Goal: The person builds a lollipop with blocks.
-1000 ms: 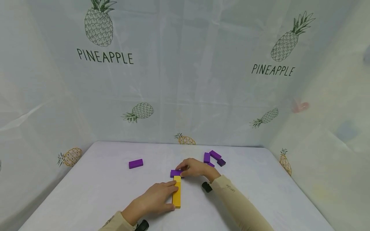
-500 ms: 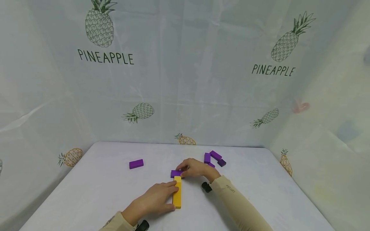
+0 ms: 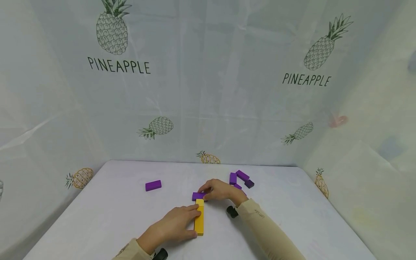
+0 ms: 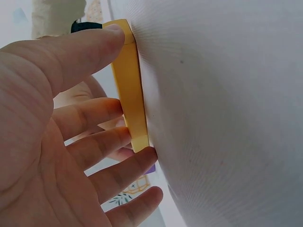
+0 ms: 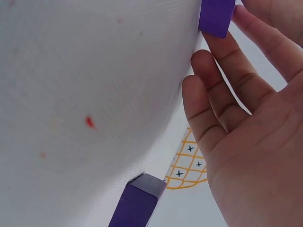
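A narrow row of yellow blocks (image 3: 199,224) runs lengthwise on the white table, with a seam showing near its far end. My left hand (image 3: 173,223) rests against the row. Its thumb lies on the near end, and nearly straight fingers touch the side and top edge farther along. Across the far end of the row lies a purple block (image 3: 197,196). My right hand (image 3: 218,189) pinches the right end of this purple block between thumb and fingertips. In the right wrist view the other fingers are spread beside the block (image 5: 217,18).
Several purple blocks (image 3: 233,178) lie loosely grouped beyond my right hand, partly hidden by the wrist. A single purple block (image 3: 153,185) lies farther left. A pineapple-print cloth (image 3: 208,90) hangs behind the table (image 3: 97,216).
Both hands and the blocks under them stay in place. The head view has tilted very slightly, and a bit more of a purple block shows beside the right wrist.
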### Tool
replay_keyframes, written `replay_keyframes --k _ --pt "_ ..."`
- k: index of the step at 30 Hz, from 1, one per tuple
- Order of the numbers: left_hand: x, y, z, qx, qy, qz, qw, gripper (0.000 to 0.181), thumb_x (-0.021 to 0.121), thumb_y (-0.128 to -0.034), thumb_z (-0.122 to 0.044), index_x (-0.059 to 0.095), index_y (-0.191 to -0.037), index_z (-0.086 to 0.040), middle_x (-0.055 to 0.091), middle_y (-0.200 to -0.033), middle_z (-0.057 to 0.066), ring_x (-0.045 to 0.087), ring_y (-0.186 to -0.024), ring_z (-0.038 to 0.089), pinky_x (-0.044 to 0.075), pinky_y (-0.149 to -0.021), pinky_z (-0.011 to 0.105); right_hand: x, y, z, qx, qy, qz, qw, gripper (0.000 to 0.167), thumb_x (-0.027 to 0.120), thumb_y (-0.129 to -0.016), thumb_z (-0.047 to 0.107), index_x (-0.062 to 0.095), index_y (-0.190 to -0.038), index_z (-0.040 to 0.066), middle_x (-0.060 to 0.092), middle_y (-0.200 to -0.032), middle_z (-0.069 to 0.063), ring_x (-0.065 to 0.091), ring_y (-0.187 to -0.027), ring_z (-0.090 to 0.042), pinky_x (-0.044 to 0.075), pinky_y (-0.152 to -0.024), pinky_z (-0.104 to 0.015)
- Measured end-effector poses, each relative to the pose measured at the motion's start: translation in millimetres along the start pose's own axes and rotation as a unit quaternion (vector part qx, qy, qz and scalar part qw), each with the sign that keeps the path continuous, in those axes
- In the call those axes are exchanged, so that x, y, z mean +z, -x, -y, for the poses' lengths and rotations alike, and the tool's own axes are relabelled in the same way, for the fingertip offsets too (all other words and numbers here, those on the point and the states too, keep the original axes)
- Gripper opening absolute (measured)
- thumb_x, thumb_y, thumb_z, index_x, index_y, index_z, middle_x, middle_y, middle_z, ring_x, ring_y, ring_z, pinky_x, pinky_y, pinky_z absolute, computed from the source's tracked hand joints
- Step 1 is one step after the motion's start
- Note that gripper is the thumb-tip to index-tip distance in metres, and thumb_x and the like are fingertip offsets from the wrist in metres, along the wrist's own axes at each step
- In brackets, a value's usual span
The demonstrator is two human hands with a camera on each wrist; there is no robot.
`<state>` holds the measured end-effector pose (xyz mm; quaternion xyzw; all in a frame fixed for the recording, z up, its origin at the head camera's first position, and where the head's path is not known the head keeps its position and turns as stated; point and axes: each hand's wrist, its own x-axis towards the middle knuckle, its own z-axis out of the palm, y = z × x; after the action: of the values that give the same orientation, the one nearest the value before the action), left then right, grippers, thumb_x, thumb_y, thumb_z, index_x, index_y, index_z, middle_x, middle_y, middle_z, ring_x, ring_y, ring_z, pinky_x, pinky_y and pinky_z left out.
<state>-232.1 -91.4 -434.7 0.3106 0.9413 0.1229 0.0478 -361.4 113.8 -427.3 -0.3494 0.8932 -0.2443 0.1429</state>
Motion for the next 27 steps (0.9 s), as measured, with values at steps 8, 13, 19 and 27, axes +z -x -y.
replay_keyframes --k 8,13,19,27 --pt "2.0 0.9 -0.2 0.003 0.000 -0.003 1.0000 0.062 0.071 -0.0802 -0.050 0.057 -0.132 -0.019 0.047 -0.143 0.002 0.050 -0.125 0.024 0.043 -0.100 0.047 0.4 1.5 -0.3 0.000 0.002 -0.001 1.0000 0.029 0.071 -0.086 0.020 0.071 -0.115 0.023 0.062 -0.099 0.013 0.054 -0.088 -0.007 0.048 -0.083 -0.023" --pt "0.3 1.3 -0.9 -0.001 -0.001 -0.003 1.0000 0.062 0.071 -0.0800 -0.050 0.057 -0.132 -0.020 0.047 -0.143 0.002 0.050 -0.125 0.025 0.043 -0.100 0.048 0.4 2.1 -0.2 0.001 0.001 -0.006 1.0000 0.029 0.071 -0.086 0.021 0.070 -0.115 0.023 0.062 -0.101 0.013 0.054 -0.089 -0.007 0.048 -0.083 -0.023" --pt "-2.5 1.6 -2.1 -0.003 0.004 0.002 1.0000 0.061 0.072 -0.0799 -0.050 0.057 -0.132 -0.020 0.047 -0.143 0.002 0.050 -0.125 0.025 0.043 -0.100 0.049 1.2 2.1 -1.8 0.002 -0.007 -0.009 0.9999 0.029 0.071 -0.086 0.022 0.070 -0.114 0.024 0.062 -0.101 0.013 0.053 -0.089 -0.008 0.048 -0.083 -0.024" --pt "-2.8 1.8 -3.3 -0.008 0.010 0.007 0.9999 0.061 0.072 -0.0798 -0.050 0.057 -0.132 -0.021 0.047 -0.144 0.001 0.049 -0.125 0.025 0.042 -0.100 0.049 -0.1 6.9 -0.7 0.004 -0.012 -0.025 0.9996 0.032 0.073 -0.084 0.027 0.069 -0.115 0.021 0.063 -0.104 0.013 0.054 -0.091 -0.009 0.049 -0.082 -0.026"
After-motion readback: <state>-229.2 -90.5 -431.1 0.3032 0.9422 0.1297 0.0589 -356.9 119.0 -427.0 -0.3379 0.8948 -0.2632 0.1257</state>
